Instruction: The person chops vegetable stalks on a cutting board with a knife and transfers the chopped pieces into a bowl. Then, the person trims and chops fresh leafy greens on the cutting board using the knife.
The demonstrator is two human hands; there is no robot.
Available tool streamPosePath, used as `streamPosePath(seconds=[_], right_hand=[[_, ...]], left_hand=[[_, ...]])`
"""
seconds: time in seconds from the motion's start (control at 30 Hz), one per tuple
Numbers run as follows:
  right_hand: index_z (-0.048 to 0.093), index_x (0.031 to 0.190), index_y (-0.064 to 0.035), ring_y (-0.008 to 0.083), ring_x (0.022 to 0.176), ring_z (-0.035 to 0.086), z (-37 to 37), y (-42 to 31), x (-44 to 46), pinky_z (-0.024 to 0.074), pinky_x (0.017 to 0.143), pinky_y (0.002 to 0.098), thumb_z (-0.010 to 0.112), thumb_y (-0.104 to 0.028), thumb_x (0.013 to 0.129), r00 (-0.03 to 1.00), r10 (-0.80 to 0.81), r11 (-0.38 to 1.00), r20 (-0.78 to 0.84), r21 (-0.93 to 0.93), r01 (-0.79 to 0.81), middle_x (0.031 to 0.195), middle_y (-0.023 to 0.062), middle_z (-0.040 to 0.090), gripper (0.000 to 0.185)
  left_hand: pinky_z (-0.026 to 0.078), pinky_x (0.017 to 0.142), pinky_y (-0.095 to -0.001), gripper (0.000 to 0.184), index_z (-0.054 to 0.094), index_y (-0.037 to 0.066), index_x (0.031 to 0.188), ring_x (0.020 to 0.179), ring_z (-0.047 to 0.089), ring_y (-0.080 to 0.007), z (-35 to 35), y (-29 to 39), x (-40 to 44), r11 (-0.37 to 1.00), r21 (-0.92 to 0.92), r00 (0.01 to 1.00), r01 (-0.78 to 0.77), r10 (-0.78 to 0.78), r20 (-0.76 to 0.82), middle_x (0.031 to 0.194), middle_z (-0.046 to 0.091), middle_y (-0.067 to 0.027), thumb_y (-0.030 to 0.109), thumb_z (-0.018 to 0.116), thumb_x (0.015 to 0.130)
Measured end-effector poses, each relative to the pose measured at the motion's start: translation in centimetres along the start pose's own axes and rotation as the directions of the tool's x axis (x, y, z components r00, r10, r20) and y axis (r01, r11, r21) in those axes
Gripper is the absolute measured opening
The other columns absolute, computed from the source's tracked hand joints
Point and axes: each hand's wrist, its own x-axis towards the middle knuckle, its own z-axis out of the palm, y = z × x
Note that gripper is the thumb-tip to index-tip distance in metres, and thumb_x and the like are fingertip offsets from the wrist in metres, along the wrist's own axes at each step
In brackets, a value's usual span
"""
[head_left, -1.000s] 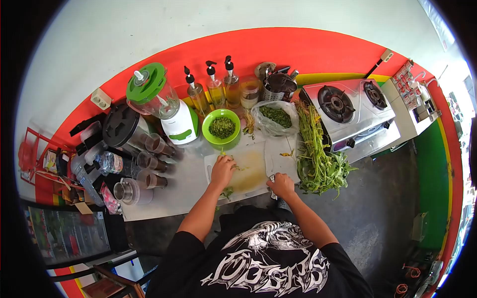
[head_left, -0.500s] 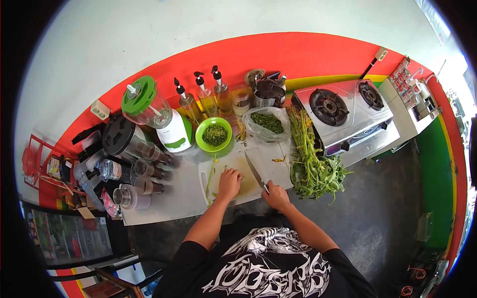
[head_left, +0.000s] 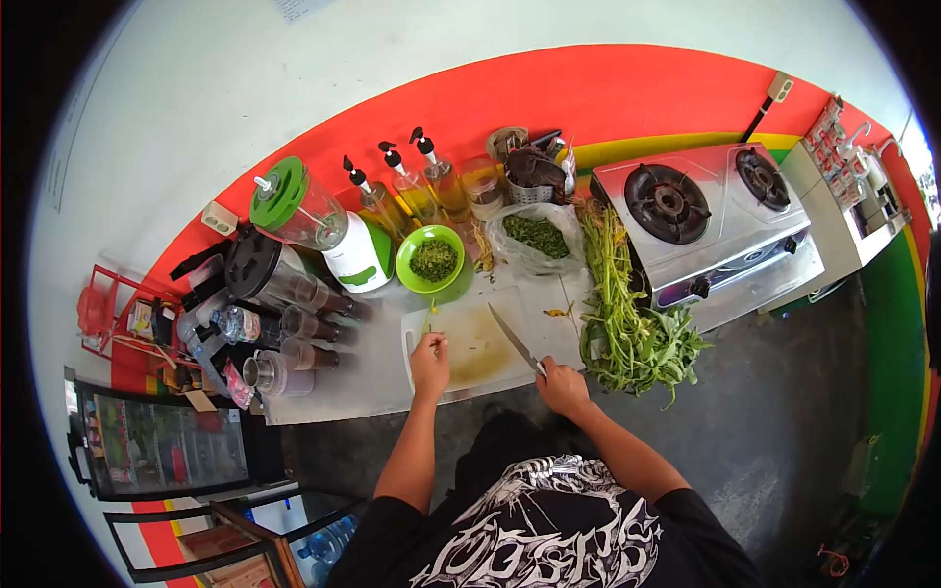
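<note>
My right hand [head_left: 564, 387] is closed round the handle of a kitchen knife [head_left: 514, 335], its blade pointing up and left over the right part of the white cutting board [head_left: 466, 318]. At the board's left side my left hand [head_left: 429, 367] has its fingers closed on a thin green stalk [head_left: 429, 318], whose upper end shows above the fingers. The board's middle has a yellowish wet stain with small bits. Behind the board stands a green bowl [head_left: 400, 265] of chopped greens [head_left: 433, 260]. A clear plastic bag [head_left: 505, 250] with more greens sits to its right.
A heap of leafy stalks [head_left: 627, 343] lies right of the board, beside a two-burner gas stove [head_left: 730, 235]. Along the back are a blender [head_left: 353, 255], pump bottles [head_left: 417, 201] and a utensil holder [head_left: 532, 191]. Several cups [head_left: 309, 353] stand at the left.
My left hand has moved to the board's left side and closed on the green stalk there. The knife stays in my right hand, slightly farther from the left. The camera view has shifted.
</note>
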Motion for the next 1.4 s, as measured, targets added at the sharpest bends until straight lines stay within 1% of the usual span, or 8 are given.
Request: streamPosePath(seconds=[0.07, 0.23, 0.43, 0.5, 0.53, 0.87, 1.23, 1.4], right_hand=[[0.055, 0.112, -0.0047, 0.0454, 0.078, 0.067, 0.8, -0.3, 0.1, 0.0535, 0.072, 0.0563, 0.06, -0.028, 0.091, 0.999, 0.003, 0.999, 0.05, -0.035, -0.001, 0.083, 0.024, 0.069, 0.031], [0.052, 0.11, -0.0021, 0.0481, 0.079, 0.067, 2.8, -3.2, 1.0, 0.054, 0.074, 0.0565, 0.056, -0.026, 0.092, 0.99, -0.035, 0.995, 0.134, -0.088, 0.048, 0.084, 0.0256, 0.069, 0.031], [0.048, 0.113, -0.0023, 0.0499, 0.076, 0.065, 3.6, -5.4, 2.0, 0.0516, 0.072, 0.0601, 0.055, -0.025, 0.092, 0.998, -0.037, 0.997, 0.046, -0.069, 0.04, 0.082, 0.0279, 0.067, 0.032], [0.046, 0.114, -0.0023, 0.051, 0.076, 0.064, 4.4, -5.8, 2.4, 0.0501, 0.072, 0.0615, 0.056, -0.024, 0.093, 1.0, 0.003, 0.998, -0.007, -0.07, -0.003, 0.081, 0.0285, 0.067, 0.032], [0.045, 0.114, -0.0019, 0.0516, 0.076, 0.063, 4.7, -5.7, 2.7, 0.0495, 0.073, 0.062, 0.056, -0.024, 0.093, 0.999, 0.028, 0.998, -0.02, -0.06, -0.029, 0.081, 0.0288, 0.067, 0.032], [0.045, 0.115, -0.003, 0.0504, 0.076, 0.065, 4.9, -8.2, 1.0, 0.0513, 0.072, 0.0604, 0.056, -0.027, 0.094, 0.997, 0.08, 0.986, 0.015, -0.151, -0.077, 0.081, 0.029, 0.067, 0.033], [0.045, 0.115, -0.0019, 0.0505, 0.076, 0.065, 4.3, -7.3, 0.2, 0.0501, 0.071, 0.0603, 0.056, -0.027, 0.096, 0.993, 0.084, 0.986, -0.078, -0.138, -0.094, 0.08, 0.0296, 0.067, 0.033], [0.044, 0.111, -0.0002, 0.05, 0.078, 0.066, 5.4, -8.5, 0.8, 0.0523, 0.071, 0.0589, 0.056, -0.03, 0.097, 0.997, 0.072, 0.993, 0.005, -0.093, -0.071, 0.081, 0.0289, 0.067, 0.034]], left_hand=[[0.051, 0.075, -0.0355, 0.011, 0.064, 0.001, 0.1, 0.079, 0.065, -0.0219, -1.5, -0.9, -0.2, 0.987, -0.137, 0.989, 0.089, -0.104, -0.102, 0.086, 0.069, -0.0113, 0.011, 0.064, 0.095], [0.051, 0.072, -0.0334, 0.01, 0.063, 0.0, 0.098, 0.075, 0.063, -0.0184, -4.2, 0.4, -0.3, 0.956, -0.182, 0.948, 0.23, -0.262, -0.181, 0.085, 0.069, -0.0097, 0.009, 0.064, 0.094], [0.051, 0.072, -0.0379, 0.005, 0.068, 0.005, 0.093, 0.08, 0.064, -0.0262, -1.3, -1.5, -1.9, 0.991, -0.128, 0.999, -0.048, 0.045, -0.026, 0.089, 0.069, -0.0089, 0.007, 0.069, 0.089], [0.047, 0.082, -0.0418, 0.01, 0.069, 0.009, 0.093, 0.09, 0.061, -0.0301, -0.3, -1.9, -1.9, 0.986, 0.007, 0.978, -0.165, 0.163, 0.129, 0.09, 0.066, -0.0066, 0.009, 0.073, 0.084], [0.04, 0.091, -0.0437, 0.012, 0.069, 0.011, 0.092, 0.1, 0.056, -0.0289, 0.3, -2.0, -2.1, 0.992, 0.044, 0.981, -0.116, 0.107, 0.163, 0.091, 0.063, -0.0033, 0.011, 0.075, 0.082], [0.039, 0.096, -0.0437, 0.017, 0.07, 0.011, 0.097, 0.107, 0.055, -0.0273, 1.8, -2.5, -0.2, 0.965, 0.083, 0.957, -0.247, 0.229, 0.18, 0.099, 0.063, -0.003, 0.01, 0.074, 0.081], [0.05, 0.082, -0.0444, 0.027, 0.071, 0.003, 0.102, 0.091, 0.063, -0.0362, 1.9, -2.4, 2.4, 0.99, -0.072, 0.858, -0.12, 0.14, 0.493, 0.093, 0.066, -0.0152, 0.002, 0.075, 0.075], [0.051, 0.081, -0.0437, 0.017, 0.072, 0.004, 0.096, 0.092, 0.062, -0.0342, 1.8, -1.8, 1.2, 0.982, -0.12, 0.929, -0.143, 0.175, 0.327, 0.09, 0.066, -0.0126, 0.006, 0.073, 0.079]])
